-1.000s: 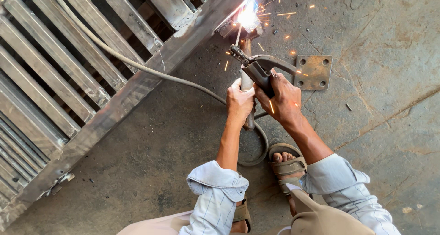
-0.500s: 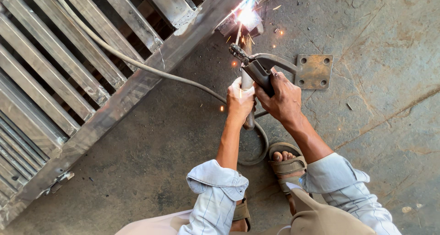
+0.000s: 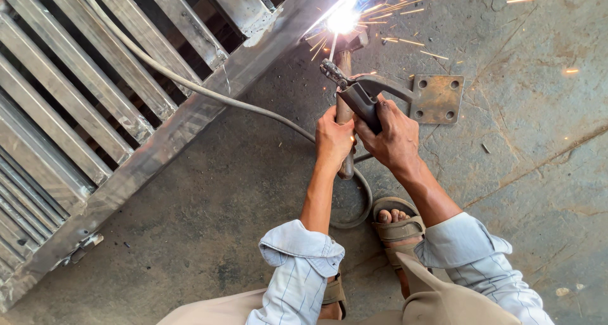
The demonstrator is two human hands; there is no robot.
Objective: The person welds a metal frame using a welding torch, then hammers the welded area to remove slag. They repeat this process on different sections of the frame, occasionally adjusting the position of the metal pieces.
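My right hand [image 3: 394, 135] grips a dark welding electrode holder [image 3: 361, 94] whose rod points up to a bright arc [image 3: 343, 19] at the edge of a steel frame [image 3: 190, 125]. Sparks fly out to the right of the arc. My left hand [image 3: 334, 138] is wrapped around a rusty hammer handle [image 3: 344, 113] that runs upright under the holder, its head near the arc. Both hands touch each other above the concrete floor [image 3: 209, 223].
A slatted steel gate [image 3: 76, 97] lies across the left half. A grey cable [image 3: 190, 87] crosses it and loops by my sandalled foot [image 3: 396, 227]. A rusty square plate [image 3: 437, 99] with several bolt holes lies right of the holder.
The arc has flared brighter than half a second ago, throwing more sparks to the right. Both hands hold the same position.
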